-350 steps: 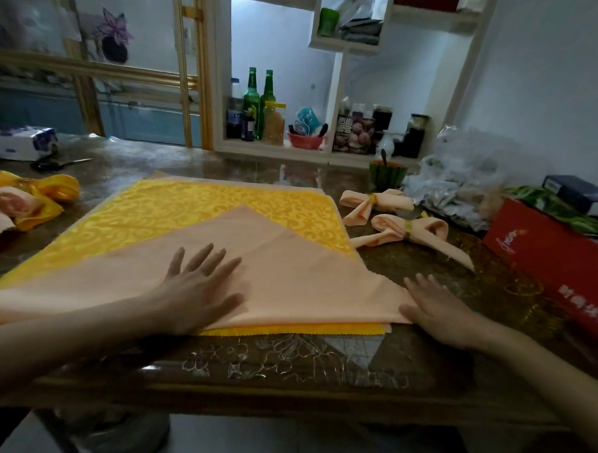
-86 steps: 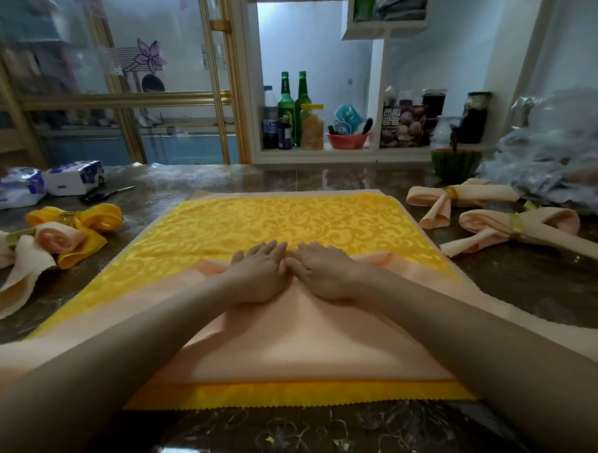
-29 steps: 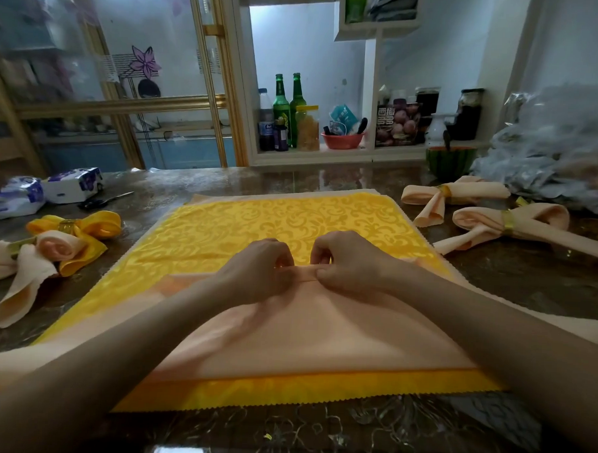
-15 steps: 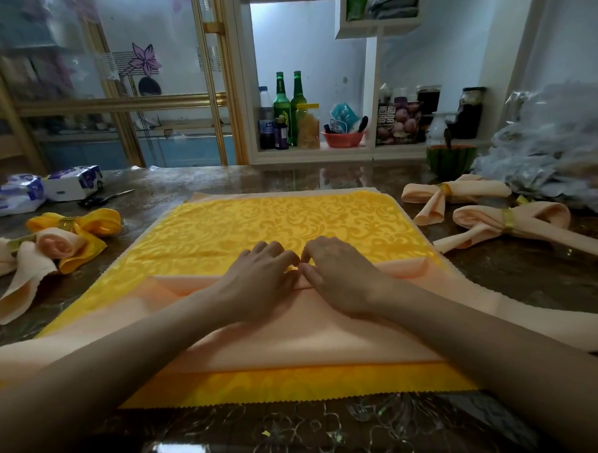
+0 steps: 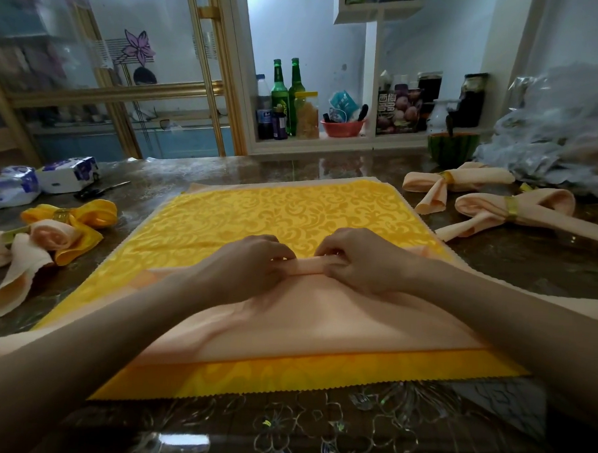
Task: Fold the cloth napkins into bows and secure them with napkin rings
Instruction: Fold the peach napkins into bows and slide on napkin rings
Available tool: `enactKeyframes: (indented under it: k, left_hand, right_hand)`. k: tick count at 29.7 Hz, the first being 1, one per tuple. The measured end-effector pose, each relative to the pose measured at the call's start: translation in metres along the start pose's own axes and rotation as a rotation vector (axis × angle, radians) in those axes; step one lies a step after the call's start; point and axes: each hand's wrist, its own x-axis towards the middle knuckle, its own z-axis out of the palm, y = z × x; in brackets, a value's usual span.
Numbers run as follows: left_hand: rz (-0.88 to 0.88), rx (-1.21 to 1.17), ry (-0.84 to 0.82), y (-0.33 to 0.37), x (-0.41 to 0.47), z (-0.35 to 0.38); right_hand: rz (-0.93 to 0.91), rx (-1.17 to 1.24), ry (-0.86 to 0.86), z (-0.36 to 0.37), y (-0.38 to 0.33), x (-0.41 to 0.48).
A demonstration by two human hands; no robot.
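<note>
A peach cloth napkin (image 5: 314, 323) lies folded on top of a yellow patterned napkin (image 5: 291, 212) in the middle of the table. Its far edge is rolled into a narrow tube (image 5: 308, 266). My left hand (image 5: 244, 265) and my right hand (image 5: 361, 260) sit side by side on that roll, fingers curled round it. Two finished peach bows (image 5: 457, 185) (image 5: 510, 210) with gold rings (image 5: 510, 207) lie at the right. At the left lie a yellow bow (image 5: 75, 220) and another peach one (image 5: 18, 258).
The dark glossy table (image 5: 515, 256) has its front edge close to me. Scissors (image 5: 100, 190) and tissue packs (image 5: 66, 178) lie at the far left. A watermelon-patterned bowl (image 5: 451, 149) and crumpled plastic bags (image 5: 562, 135) stand at the far right. Bottles (image 5: 286, 95) fill the shelf behind.
My hands went from lying flat on the peach napkin's far fold to curling their fingers round it, and the edge is now rolled over once more toward me.
</note>
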Motion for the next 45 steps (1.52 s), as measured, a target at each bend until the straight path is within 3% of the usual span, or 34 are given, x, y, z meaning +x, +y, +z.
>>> enactKeyframes:
  k: [4,9,17,22,25,31,35,37,39,45]
  left_hand:
    - [0.011,0.154,0.078,0.008,0.002,0.007]
    - [0.028,0.126,0.131,0.013,-0.003,0.008]
    - [-0.155,-0.314,0.023,0.007,0.003,0.002]
    - [-0.24,-0.387,-0.06,0.007,0.012,-0.002]
    - [-0.201,-0.304,-0.041,0.011,0.009,-0.003]
    - [0.02,0.009,0.101,0.023,-0.008,-0.001]
    - [-0.02,-0.147,-0.04,0.023,-0.007,0.0]
    - [-0.094,-0.308,-0.188,0.019,-0.004,-0.004]
    - [-0.12,-0.394,-0.231,0.015,-0.004,-0.007]
    - [0.011,-0.033,-0.001,0.013,-0.008,-0.001]
  right_hand:
    - [-0.016,-0.083,0.073,0.002,-0.005,-0.003]
    - [-0.071,-0.109,0.047,0.003,-0.004,-0.006]
    - [0.068,0.142,0.092,0.003,-0.005,-0.011]
    - [0.176,0.108,-0.069,-0.019,-0.004,0.004]
    - [0.172,0.04,-0.17,-0.025,-0.008,0.005]
    - [-0.016,-0.067,-0.059,-0.015,-0.013,-0.011]
    - [-0.054,-0.262,-0.21,-0.012,-0.018,-0.017]
    - [0.024,-0.2,-0.333,-0.017,-0.02,-0.017]
    - [0.072,-0.142,-0.383,-0.021,-0.021,-0.014]
    - [-0.061,-0.276,-0.176,-0.02,-0.016,-0.016]
